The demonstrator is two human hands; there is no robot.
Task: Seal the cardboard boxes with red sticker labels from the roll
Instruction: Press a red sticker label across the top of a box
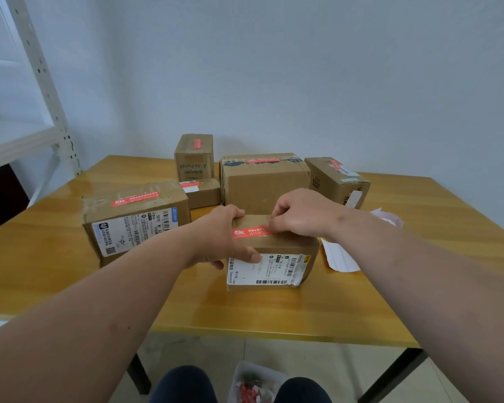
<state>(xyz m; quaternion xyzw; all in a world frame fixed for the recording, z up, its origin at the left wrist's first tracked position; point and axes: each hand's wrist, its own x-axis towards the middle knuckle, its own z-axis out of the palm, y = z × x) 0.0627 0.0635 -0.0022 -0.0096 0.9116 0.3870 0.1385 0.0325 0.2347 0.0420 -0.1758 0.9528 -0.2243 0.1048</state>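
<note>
The small brown cardboard box with a white shipping label on its front (271,251) sits on the yellow wooden bench (274,309), nearest the person and in front of the larger plain brown box (264,184). A long red sticker label with white print (252,231) lies across this small box's top, its long axis running left to right along the flap seam. The left hand (224,237) grasps the box's left end, thumb pressed on the front face, steadying it. The right hand (300,216), fingers curled, pinches or presses the sticker's right end; that end is hidden under the fingers. The loose part therefore probably lies under the right hand, so smoothing down falls to it.
</note>
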